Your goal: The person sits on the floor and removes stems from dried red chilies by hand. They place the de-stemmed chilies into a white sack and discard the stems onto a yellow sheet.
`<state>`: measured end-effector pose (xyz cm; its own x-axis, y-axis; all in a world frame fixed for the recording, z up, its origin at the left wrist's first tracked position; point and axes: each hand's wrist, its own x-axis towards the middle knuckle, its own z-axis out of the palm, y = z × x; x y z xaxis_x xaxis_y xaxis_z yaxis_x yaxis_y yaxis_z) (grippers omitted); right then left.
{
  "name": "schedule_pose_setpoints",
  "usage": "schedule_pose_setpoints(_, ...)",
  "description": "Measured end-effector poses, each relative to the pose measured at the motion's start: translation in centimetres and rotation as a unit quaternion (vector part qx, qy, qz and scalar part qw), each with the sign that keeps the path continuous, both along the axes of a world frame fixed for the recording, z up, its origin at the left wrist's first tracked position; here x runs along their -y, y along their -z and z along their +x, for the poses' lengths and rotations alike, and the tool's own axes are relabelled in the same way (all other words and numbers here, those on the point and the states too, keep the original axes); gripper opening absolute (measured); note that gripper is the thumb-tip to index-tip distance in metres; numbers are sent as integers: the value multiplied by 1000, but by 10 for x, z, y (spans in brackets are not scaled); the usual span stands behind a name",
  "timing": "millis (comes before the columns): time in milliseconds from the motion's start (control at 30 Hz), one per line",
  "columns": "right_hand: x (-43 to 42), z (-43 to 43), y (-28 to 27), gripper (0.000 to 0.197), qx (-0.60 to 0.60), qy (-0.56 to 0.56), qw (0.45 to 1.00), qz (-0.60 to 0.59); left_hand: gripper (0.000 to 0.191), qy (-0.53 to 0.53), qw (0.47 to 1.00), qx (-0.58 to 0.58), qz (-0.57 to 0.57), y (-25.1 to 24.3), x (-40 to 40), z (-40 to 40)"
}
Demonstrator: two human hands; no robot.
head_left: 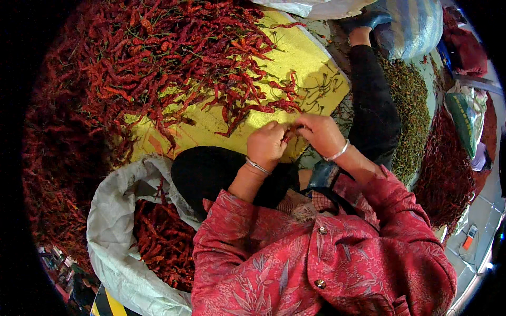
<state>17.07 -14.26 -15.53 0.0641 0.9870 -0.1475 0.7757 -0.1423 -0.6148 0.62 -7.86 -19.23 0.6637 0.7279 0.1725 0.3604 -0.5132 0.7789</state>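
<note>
My left hand (268, 143) is closed around a dried red chili pepper (287, 136), its body mostly hidden by the fingers. Close beside it, my right hand (319, 132) has its fingertips at the pepper's other end; whether they pinch the stem is hard to tell. Both hands are over the near edge of a yellow woven sheet (237, 118). A big heap of dried red chilies (178, 51) covers the sheet's far and left parts. Loose chili stems (322, 89) lie on its right corner.
At the lower left, a white woven sack (114, 237) stands rolled open with red chilies inside. A pile of greenish-brown stems (411, 118) lies beyond my outstretched leg, with more red chilies (446, 173) farther right. A striped sack (411, 27) stands near my foot.
</note>
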Motion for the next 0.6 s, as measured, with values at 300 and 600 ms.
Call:
schedule_pose_setpoints(300, 40, -12, 14, 6, 85, -11, 996, 18, 12, 44, 980, -130, -148, 9, 28, 6)
schedule_pose_setpoints(600, -5, 26, 21, 18, 279, 98, 944, 146, 19, -7, 772, 210, -599, -1, 7, -6)
